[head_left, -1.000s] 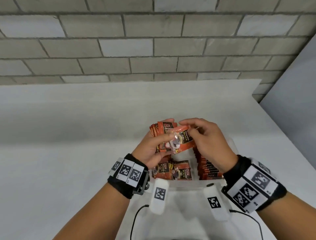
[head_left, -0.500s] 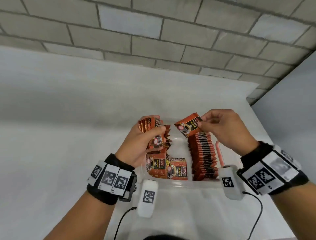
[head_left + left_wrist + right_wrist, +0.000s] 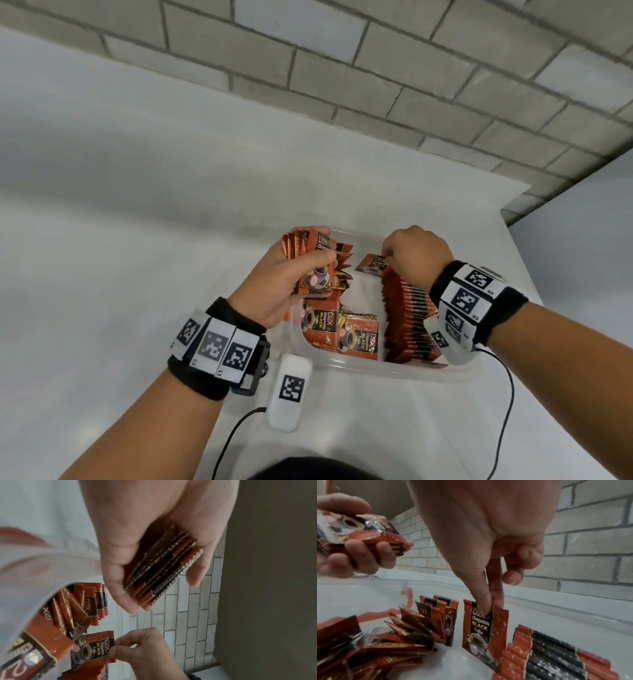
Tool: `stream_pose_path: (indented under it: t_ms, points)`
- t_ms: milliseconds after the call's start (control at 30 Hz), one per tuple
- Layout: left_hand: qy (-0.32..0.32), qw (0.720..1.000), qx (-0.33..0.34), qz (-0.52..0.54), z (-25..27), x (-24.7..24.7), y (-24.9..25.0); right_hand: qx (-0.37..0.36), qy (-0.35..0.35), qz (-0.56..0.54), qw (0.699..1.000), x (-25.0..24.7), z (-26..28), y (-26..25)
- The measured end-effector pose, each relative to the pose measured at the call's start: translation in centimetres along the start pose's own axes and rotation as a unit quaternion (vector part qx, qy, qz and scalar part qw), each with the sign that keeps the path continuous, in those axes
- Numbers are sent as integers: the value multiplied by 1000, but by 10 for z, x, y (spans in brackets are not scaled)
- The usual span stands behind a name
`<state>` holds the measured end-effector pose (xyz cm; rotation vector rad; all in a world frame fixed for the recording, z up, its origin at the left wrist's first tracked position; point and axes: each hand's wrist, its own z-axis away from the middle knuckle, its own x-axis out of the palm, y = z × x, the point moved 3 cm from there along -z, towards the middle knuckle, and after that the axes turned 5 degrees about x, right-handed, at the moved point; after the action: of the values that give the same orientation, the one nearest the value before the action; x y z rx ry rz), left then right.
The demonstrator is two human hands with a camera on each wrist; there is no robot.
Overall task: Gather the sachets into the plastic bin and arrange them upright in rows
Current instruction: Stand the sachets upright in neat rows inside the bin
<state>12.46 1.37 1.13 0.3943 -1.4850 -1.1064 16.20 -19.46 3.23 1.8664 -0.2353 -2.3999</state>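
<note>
The left hand grips a stack of sachets above the left side of the plastic bin on the white bench. The right hand pinches a single sachet by its top edge, upright, at the far end of the standing row along the bin's right side; loose sachets lie at its near left

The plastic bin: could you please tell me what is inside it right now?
Inside the plastic bin stands a packed upright row of sachets, with loose sachets jumbled to its left. The right hand lowers a single sachet at the row's far end. The bin floor beneath them is covered.
</note>
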Motion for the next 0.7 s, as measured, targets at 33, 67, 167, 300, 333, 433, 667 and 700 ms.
stream_pose_path:
  t_ms: [33, 67, 167, 300, 333, 433, 667, 700]
  points:
    - [-1, 1000, -1, 2, 0, 0, 0, -2, 3, 20, 1000, 0, -1, -2]
    - [-2, 1000, -1, 4, 0, 0, 0, -5, 5, 32, 999, 0, -2, -3]
    - [2, 1000, -2, 2, 0, -1, -1, -6, 4, 51, 999, 1, -7, -6]
    - [2, 1000, -4, 5, 0, -4, -4, -12, 1, 72, 997, 3, -8, -11]
    - [1, 1000, -3, 8, 0, -4, -4, -16, -2, 77, 997, 3, -7, -12]
    - [0, 1000, -3, 11, 0, -5, -5, -25, -11, 88, 996, 5, -6, -16]
    - [-6, 1000, 2, 11, 0, -5, -5, -22, -12, 123, 992, -1, -1, -23]
    - [-6, 1000, 2, 11, 0, -6, -5, -16, -11, 139, 990, -2, 0, -24]
